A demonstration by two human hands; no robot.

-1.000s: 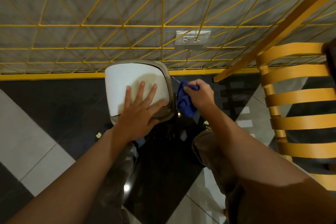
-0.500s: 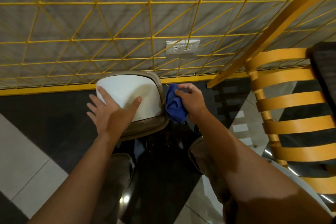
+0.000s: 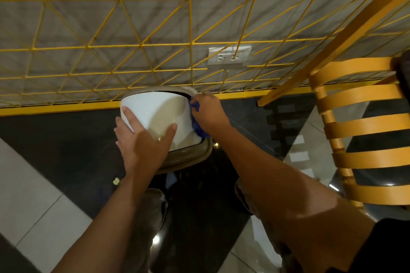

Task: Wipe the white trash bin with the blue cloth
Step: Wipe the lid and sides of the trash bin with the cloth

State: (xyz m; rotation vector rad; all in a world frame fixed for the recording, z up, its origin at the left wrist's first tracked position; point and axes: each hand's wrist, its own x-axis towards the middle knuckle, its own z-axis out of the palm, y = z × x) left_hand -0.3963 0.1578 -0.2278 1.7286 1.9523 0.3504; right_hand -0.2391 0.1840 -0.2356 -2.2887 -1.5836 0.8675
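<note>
The white trash bin (image 3: 159, 111) with a beige rim stands on the dark floor against the yellow wire grid wall. My left hand (image 3: 142, 142) grips the bin's near left side, thumb on the white lid and fingers wrapped round the left edge. My right hand (image 3: 208, 113) holds the bunched blue cloth (image 3: 196, 124) pressed against the right side of the white lid, by the rim. Most of the cloth is hidden under the hand.
A yellow slatted chair (image 3: 363, 126) stands close on the right. The yellow wire grid (image 3: 155, 46) and a wall socket (image 3: 229, 55) lie right behind the bin. A slanted yellow bar (image 3: 332, 44) runs down to the floor at right. My knees show below the bin.
My left hand slid from the lid's top to the left side and now grips it. My right hand moved the cloth against the lid's right edge. The view tilted down.
</note>
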